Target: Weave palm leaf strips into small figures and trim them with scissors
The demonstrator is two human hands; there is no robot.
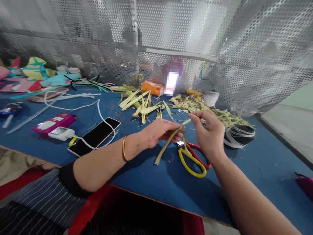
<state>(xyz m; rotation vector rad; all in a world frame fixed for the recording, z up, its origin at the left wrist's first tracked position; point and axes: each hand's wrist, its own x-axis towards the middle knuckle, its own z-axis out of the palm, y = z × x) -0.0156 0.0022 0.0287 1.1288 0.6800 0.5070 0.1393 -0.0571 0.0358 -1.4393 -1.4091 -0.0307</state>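
My left hand [158, 132] is closed around a long pale green leaf strip [165, 147] that hangs down toward the blue table [151, 178]. My right hand [207, 132] pinches the upper end of the same strip between thumb and fingers. Both hands hover just above the table, close together. Scissors [193, 160] with one yellow and one red handle lie on the table right below my hands.
A pile of cut leaf strips [139, 102] and a heap of shreds [210, 111] lie behind my hands. At left a phone [94, 136] on a white cable, a pink case [53, 123] and a white device [61, 133]. A dark roll [239, 135] sits at right. Perforated metal screen [220, 42] behind.
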